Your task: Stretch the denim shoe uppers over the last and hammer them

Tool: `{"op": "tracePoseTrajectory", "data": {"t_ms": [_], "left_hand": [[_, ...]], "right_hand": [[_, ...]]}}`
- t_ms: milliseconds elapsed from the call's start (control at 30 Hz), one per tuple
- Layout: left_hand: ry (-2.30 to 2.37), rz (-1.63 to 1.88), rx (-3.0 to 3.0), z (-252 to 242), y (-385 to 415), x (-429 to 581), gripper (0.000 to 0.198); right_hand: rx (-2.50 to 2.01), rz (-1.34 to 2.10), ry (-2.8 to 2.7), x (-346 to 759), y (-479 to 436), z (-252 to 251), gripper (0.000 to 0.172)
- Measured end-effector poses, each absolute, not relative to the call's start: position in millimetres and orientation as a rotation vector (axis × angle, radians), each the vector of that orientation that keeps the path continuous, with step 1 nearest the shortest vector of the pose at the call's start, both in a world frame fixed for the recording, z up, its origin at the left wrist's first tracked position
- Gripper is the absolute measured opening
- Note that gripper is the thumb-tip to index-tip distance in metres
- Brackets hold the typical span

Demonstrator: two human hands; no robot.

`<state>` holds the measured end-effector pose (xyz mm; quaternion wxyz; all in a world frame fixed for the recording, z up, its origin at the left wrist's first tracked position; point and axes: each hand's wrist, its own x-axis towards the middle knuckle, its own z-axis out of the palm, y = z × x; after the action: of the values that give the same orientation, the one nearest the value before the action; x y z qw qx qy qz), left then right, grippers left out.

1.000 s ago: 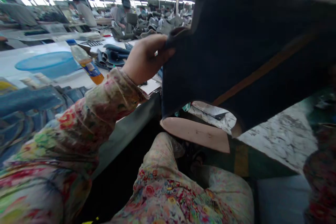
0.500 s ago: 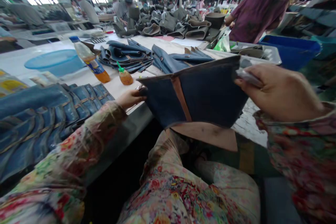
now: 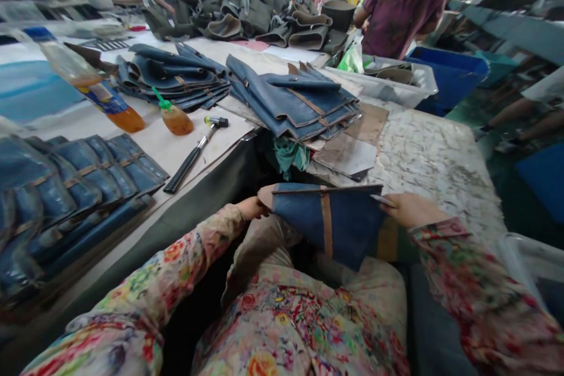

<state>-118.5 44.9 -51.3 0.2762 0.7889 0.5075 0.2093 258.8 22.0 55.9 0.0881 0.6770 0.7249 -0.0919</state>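
Note:
A blue denim piece with a tan strip (image 3: 335, 220) hangs over my lap, stretched between both hands. My left hand (image 3: 251, 208) pinches its left corner. Gripping the right corner is my right hand (image 3: 408, 210), which also holds a thin silvery tool between the fingers. Both arms wear floral sleeves. A pinkish board shows just behind the piece's upper left edge.
A hammer (image 3: 194, 153) lies on the table left of my hands, beside a small glue bottle (image 3: 174, 117) and a drink bottle (image 3: 88, 82). Stacks of denim pieces (image 3: 295, 103) sit ahead and at the left (image 3: 79, 176). A person in purple (image 3: 405, 3) stands by blue bins.
The denim piece has come down from in front of my face to my lap. Both hands lowered with it, and the view tilted down toward the table edge.

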Motion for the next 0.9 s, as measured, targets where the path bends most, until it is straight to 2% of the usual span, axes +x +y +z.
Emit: {"op": "tracePoseTrajectory", "data": {"t_ms": [100, 200, 333, 433, 633, 733, 900], "left_hand": [[1.391, 0.521, 2.053, -39, 57, -142, 0.014], [1.478, 0.579, 2.039, -14, 64, -151, 0.023], [1.431, 0.660, 2.171, 19, 52, -105, 0.027], [1.183, 0.722, 2.470, 26, 32, -47, 0.027], [0.977, 0.663, 2.743, 7, 6, 33, 0.035], [0.991, 0.625, 2.823, -2, 2, 42, 0.039], [1.001, 0.609, 2.945, -9, -1, 33, 0.042]], "right_hand": [[2.225, -0.329, 2.363, 280, -17, -3, 0.030], [2.453, -0.434, 2.493, 279, -52, -25, 0.041], [2.634, -0.469, 2.574, 263, -69, -22, 0.038], [2.666, -0.406, 2.620, 251, -72, -23, 0.035], [2.614, -0.488, 2.556, 244, -96, -44, 0.043], [2.630, -0.558, 2.533, 244, -106, -49, 0.048], [2.675, -0.637, 2.533, 241, -106, -49, 0.049]]}}
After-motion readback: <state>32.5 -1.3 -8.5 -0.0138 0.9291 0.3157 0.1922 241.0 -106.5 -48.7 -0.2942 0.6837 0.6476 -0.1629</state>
